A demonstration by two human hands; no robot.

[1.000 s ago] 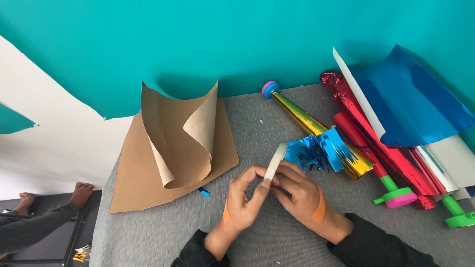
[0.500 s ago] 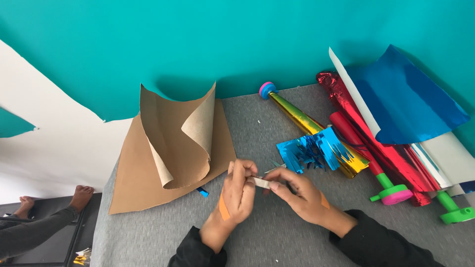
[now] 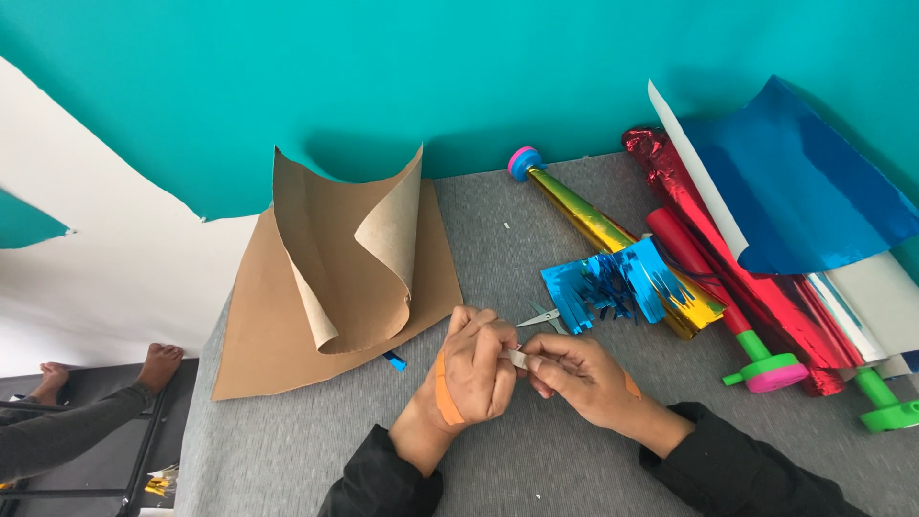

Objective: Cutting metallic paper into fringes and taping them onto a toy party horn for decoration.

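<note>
**Both hands pinch a small pale strip over the grey bench**

We see the left hand (image 3: 474, 369) and the right hand (image 3: 574, 373) meeting low in the middle of the view, over the grey felt-covered bench (image 3: 536, 225). Between them sits a small pale paper strip (image 3: 518, 359). The left fingers (image 3: 488, 330) are curled and pressed together around one end of it; the right fingers (image 3: 544, 362) pinch the other end. Most of the strip is hidden by the hands. An orange band (image 3: 443, 393) runs across the back of the left hand. Both wrists end in black sleeves (image 3: 747, 474).

Just above the hands lie small grey-handled scissors (image 3: 541, 316), partly hidden by the fingers. Beside them, to the right, is a blue metallic foil fringe (image 3: 608, 287) resting against a gold foil cone with a pink and blue end cap (image 3: 613, 235). Further right we note red foil rolls (image 3: 708, 244), a pink and green plastic end piece (image 3: 771, 369) and a shiny blue foil sheet with white backing (image 3: 814, 182).

Left of the hands, a curled sheet of brown kraft paper (image 3: 345, 258) lies on the bench, with a small blue scrap (image 3: 394, 361) at its lower edge. A teal backdrop (image 3: 383, 77) hangs behind. At far left, another person's bare foot (image 3: 158, 364) shows on the floor.
</note>
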